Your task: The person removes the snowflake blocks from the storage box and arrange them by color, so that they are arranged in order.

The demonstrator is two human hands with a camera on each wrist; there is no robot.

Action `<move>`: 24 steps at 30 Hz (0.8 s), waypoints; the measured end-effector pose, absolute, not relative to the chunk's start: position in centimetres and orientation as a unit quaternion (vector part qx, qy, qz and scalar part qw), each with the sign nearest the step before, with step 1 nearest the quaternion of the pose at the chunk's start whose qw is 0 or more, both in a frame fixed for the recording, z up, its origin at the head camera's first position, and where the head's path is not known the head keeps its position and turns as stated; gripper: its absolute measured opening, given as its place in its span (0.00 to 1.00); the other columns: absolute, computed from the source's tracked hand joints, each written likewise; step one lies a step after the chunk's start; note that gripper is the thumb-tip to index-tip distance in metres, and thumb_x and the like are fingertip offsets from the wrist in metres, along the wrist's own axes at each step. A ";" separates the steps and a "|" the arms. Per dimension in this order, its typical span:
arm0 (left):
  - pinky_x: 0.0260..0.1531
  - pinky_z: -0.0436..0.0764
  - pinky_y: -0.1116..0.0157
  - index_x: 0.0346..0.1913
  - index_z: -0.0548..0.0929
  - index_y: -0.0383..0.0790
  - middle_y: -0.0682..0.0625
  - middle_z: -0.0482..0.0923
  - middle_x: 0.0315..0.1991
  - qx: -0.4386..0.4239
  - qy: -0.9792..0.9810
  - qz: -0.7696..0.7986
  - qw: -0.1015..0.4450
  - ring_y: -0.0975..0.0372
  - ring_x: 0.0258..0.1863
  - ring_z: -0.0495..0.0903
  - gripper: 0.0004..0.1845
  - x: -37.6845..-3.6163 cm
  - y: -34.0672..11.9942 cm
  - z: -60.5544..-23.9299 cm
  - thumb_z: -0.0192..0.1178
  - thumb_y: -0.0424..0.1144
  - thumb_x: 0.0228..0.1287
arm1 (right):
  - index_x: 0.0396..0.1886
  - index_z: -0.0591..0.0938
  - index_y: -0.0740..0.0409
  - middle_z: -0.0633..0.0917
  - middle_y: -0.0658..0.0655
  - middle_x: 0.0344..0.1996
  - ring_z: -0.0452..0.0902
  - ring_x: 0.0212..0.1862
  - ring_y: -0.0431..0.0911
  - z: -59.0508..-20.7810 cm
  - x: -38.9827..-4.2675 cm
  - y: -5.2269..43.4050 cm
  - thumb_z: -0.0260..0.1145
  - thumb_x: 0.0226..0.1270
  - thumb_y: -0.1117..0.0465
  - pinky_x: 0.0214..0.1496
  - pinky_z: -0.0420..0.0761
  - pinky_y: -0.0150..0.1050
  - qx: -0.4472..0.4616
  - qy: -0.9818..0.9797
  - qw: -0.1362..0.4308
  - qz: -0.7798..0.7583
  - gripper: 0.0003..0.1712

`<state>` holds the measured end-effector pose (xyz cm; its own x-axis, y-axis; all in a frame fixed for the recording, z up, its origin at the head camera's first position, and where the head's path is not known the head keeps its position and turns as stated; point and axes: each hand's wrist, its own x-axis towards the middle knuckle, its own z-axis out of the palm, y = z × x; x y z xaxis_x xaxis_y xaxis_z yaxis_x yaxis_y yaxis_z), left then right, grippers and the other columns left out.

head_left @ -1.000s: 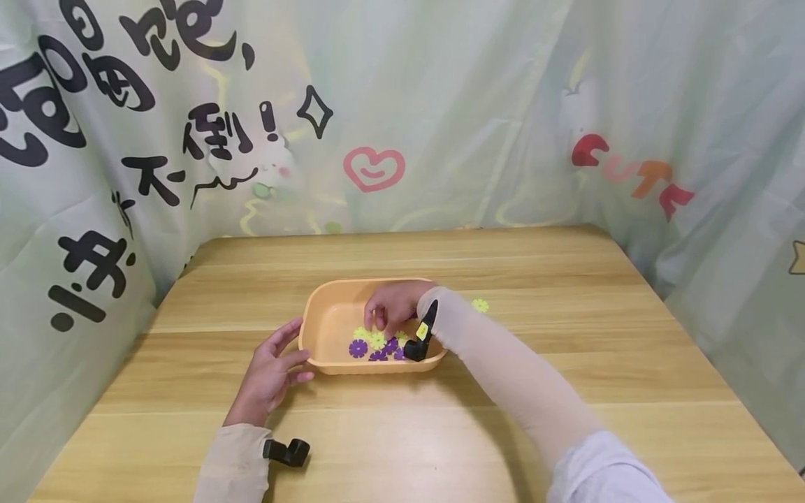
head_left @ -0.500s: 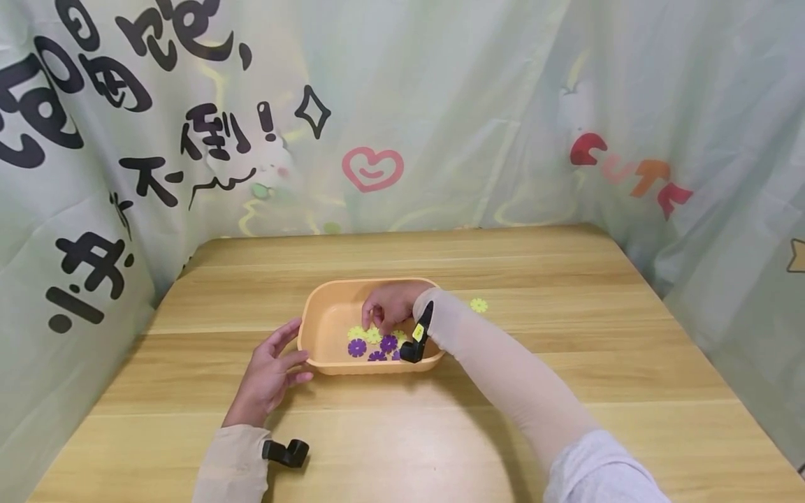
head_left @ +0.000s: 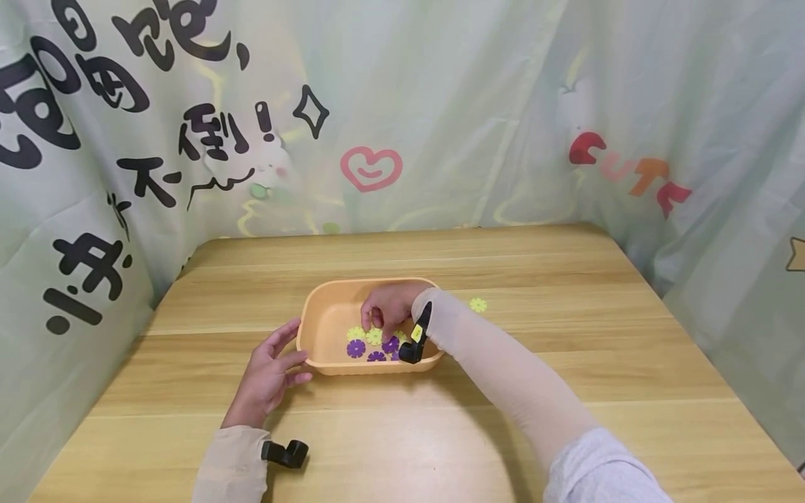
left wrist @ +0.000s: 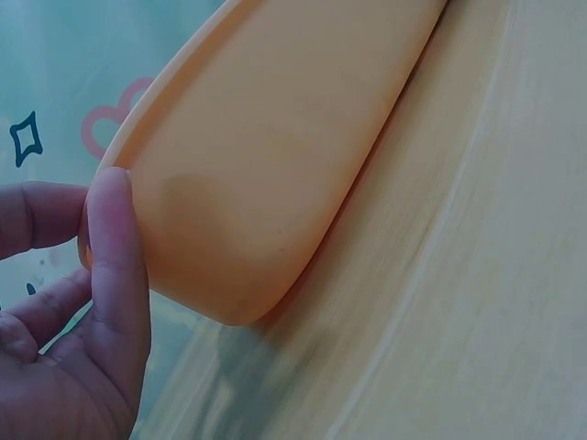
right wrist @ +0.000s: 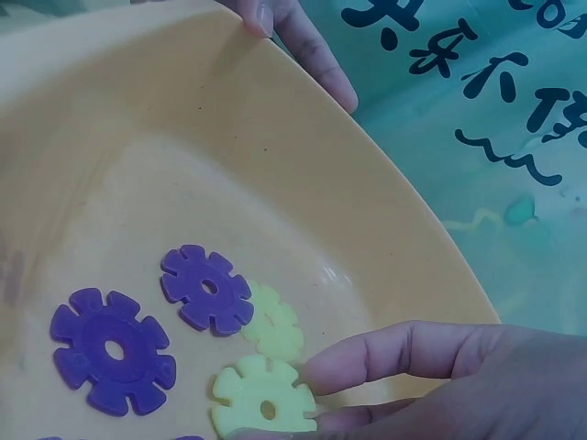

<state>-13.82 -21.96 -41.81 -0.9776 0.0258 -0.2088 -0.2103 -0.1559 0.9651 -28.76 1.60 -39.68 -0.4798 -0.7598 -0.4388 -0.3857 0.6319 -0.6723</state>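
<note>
Orange tray, flower discs, "CUTE" curtain

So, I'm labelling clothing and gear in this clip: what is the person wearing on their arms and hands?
Both hands are bare: the left hand and right hand wear no gloves. Each forearm has a snug pale beige sleeve. A small black camera mount sits at the left wrist, and another with a yellow sticker at the right.

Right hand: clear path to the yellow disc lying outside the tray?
Probably yes. The yellow disc lies alone on the table, just right of the tray, with nothing around it. The right hand is inside the tray, so it must lift over the rim.
</note>
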 end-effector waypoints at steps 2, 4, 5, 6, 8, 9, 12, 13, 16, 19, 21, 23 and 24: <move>0.26 0.86 0.69 0.74 0.56 0.36 0.42 0.53 0.71 -0.071 0.645 0.757 0.078 0.60 0.28 0.80 0.36 -13.8 -22.0 -41.8 0.52 0.18 0.64 | 0.36 0.83 0.54 0.77 0.51 0.26 0.70 0.28 0.40 -39.6 -28.7 1.6 0.75 0.44 0.79 0.24 0.73 0.26 -0.352 0.823 0.370 -0.249 0.21; 0.26 0.86 0.69 0.74 0.56 0.36 0.42 0.54 0.71 -0.072 0.645 0.757 0.077 0.60 0.28 0.79 0.36 -13.8 -22.0 -41.8 0.52 0.18 0.64 | 0.35 0.82 0.55 0.76 0.52 0.26 0.70 0.28 0.40 -39.6 -28.6 1.6 0.75 0.45 0.79 0.26 0.73 0.27 -0.357 0.822 0.367 -0.248 0.21; 0.26 0.86 0.69 0.74 0.56 0.36 0.42 0.54 0.71 -0.072 0.645 0.757 0.076 0.60 0.28 0.79 0.36 -13.8 -22.0 -41.8 0.52 0.18 0.64 | 0.35 0.82 0.54 0.76 0.52 0.26 0.70 0.29 0.41 -39.6 -28.6 1.6 0.75 0.45 0.78 0.26 0.74 0.27 -0.359 0.823 0.364 -0.246 0.20; 0.26 0.86 0.69 0.74 0.57 0.36 0.42 0.54 0.71 -0.072 0.646 0.756 0.076 0.60 0.28 0.79 0.36 -13.8 -22.0 -41.8 0.51 0.18 0.64 | 0.34 0.81 0.54 0.76 0.51 0.26 0.70 0.29 0.41 -39.5 -28.6 1.6 0.75 0.45 0.78 0.26 0.74 0.28 -0.361 0.824 0.362 -0.243 0.20; 0.26 0.86 0.69 0.74 0.57 0.36 0.42 0.54 0.71 -0.072 0.646 0.756 0.076 0.60 0.28 0.79 0.36 -13.8 -21.9 -41.8 0.51 0.18 0.64 | 0.34 0.81 0.54 0.76 0.51 0.25 0.70 0.28 0.41 -39.5 -28.6 1.7 0.75 0.45 0.77 0.27 0.74 0.28 -0.366 0.827 0.357 -0.235 0.20; 0.26 0.86 0.69 0.74 0.57 0.36 0.42 0.54 0.71 -0.071 0.646 0.756 0.076 0.60 0.28 0.79 0.36 -13.8 -21.9 -41.8 0.51 0.18 0.64 | 0.33 0.80 0.53 0.75 0.50 0.24 0.70 0.28 0.41 -39.5 -28.6 1.7 0.75 0.46 0.76 0.27 0.74 0.28 -0.370 0.828 0.353 -0.229 0.19; 0.26 0.86 0.69 0.74 0.57 0.36 0.42 0.54 0.71 -0.071 0.646 0.756 0.076 0.60 0.29 0.79 0.36 -13.7 -22.0 -41.8 0.52 0.18 0.64 | 0.31 0.78 0.53 0.74 0.49 0.22 0.70 0.27 0.41 -39.3 -28.6 1.8 0.76 0.48 0.73 0.28 0.73 0.28 -0.380 0.832 0.344 -0.212 0.18; 0.26 0.86 0.69 0.74 0.57 0.36 0.42 0.54 0.71 -0.071 0.646 0.756 0.077 0.60 0.29 0.79 0.36 -13.8 -21.9 -41.8 0.52 0.18 0.64 | 0.30 0.77 0.53 0.73 0.49 0.21 0.70 0.26 0.40 -39.3 -28.6 1.9 0.76 0.48 0.72 0.27 0.73 0.28 -0.383 0.834 0.341 -0.206 0.17; 0.26 0.86 0.69 0.74 0.57 0.36 0.42 0.54 0.71 -0.072 0.644 0.758 0.077 0.60 0.29 0.79 0.36 -13.8 -21.9 -41.8 0.52 0.18 0.64 | 0.29 0.74 0.53 0.72 0.48 0.20 0.70 0.25 0.40 -39.2 -28.7 2.2 0.76 0.51 0.70 0.26 0.71 0.28 -0.385 0.836 0.336 -0.198 0.16; 0.26 0.86 0.69 0.74 0.57 0.36 0.43 0.54 0.72 -0.072 0.643 0.759 0.078 0.60 0.29 0.79 0.36 -13.7 -21.9 -41.7 0.52 0.19 0.65 | 0.29 0.73 0.53 0.71 0.48 0.18 0.69 0.23 0.39 -39.1 -28.7 2.5 0.74 0.54 0.68 0.25 0.70 0.28 -0.379 0.838 0.337 -0.200 0.16; 0.26 0.86 0.69 0.74 0.56 0.36 0.43 0.53 0.72 -0.070 0.642 0.759 0.080 0.59 0.30 0.79 0.36 -13.7 -21.9 -41.7 0.51 0.19 0.65 | 0.30 0.72 0.53 0.71 0.48 0.17 0.70 0.21 0.39 -39.0 -28.7 2.7 0.74 0.55 0.68 0.23 0.70 0.27 -0.372 0.839 0.337 -0.209 0.16; 0.26 0.86 0.70 0.74 0.56 0.36 0.43 0.53 0.72 -0.069 0.642 0.759 0.080 0.59 0.30 0.79 0.35 -13.7 -21.9 -41.7 0.51 0.19 0.65 | 0.32 0.73 0.53 0.72 0.49 0.17 0.70 0.21 0.39 -38.8 -28.6 2.9 0.73 0.56 0.68 0.23 0.70 0.27 -0.366 0.838 0.338 -0.220 0.16; 0.26 0.86 0.70 0.74 0.56 0.36 0.43 0.53 0.72 -0.069 0.642 0.759 0.080 0.59 0.30 0.79 0.35 -13.7 -21.9 -41.7 0.51 0.19 0.65 | 0.34 0.74 0.53 0.73 0.49 0.18 0.70 0.21 0.39 -38.7 -28.6 3.0 0.73 0.57 0.68 0.22 0.70 0.27 -0.364 0.838 0.339 -0.226 0.15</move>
